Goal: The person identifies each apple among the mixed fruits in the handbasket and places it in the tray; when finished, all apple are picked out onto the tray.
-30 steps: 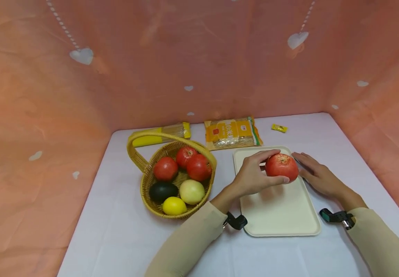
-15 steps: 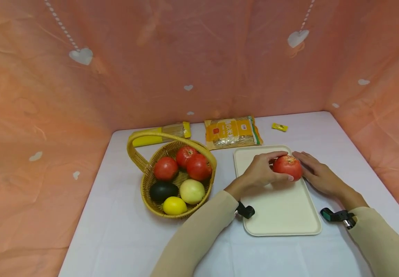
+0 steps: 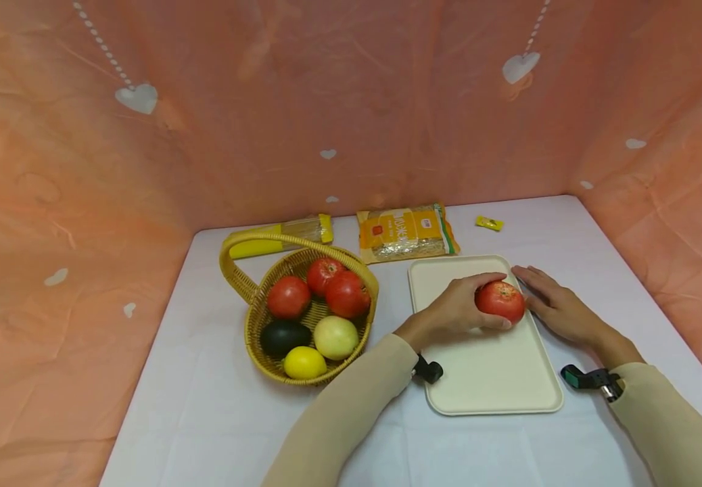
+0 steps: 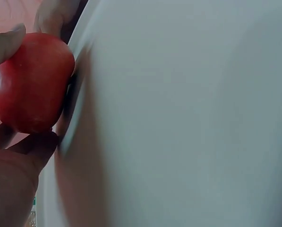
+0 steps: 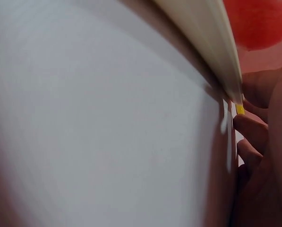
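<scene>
My left hand (image 3: pixel 456 306) grips a red tomato (image 3: pixel 500 302) between thumb and fingers, over the upper right part of the cream rectangular tray (image 3: pixel 491 379). In the left wrist view the tomato (image 4: pixel 34 85) sits very close to the tray surface; whether it touches cannot be made out. Along the tray's right edge lies my right hand (image 3: pixel 560 308), its fingers extended. Seen from the right wrist, the fingers (image 5: pixel 259 87) of that hand are at the tray's rim (image 5: pixel 216 42), with the tomato just beyond.
Left of the tray stands a yellow wicker basket (image 3: pixel 252 341) with an arched handle. Inside are three tomatoes (image 3: pixel 289 297), a dark green oval item (image 3: pixel 284 337), a pale round one (image 3: pixel 335 337) and a lemon (image 3: pixel 305 363). Behind lie two yellow food packets (image 3: pixel 408 233) and a small wrapper (image 3: pixel 489 222).
The left hand has carried the tomato a little to the right and lowered it toward the tray. My right hand has stayed beside the tray's edge.
</scene>
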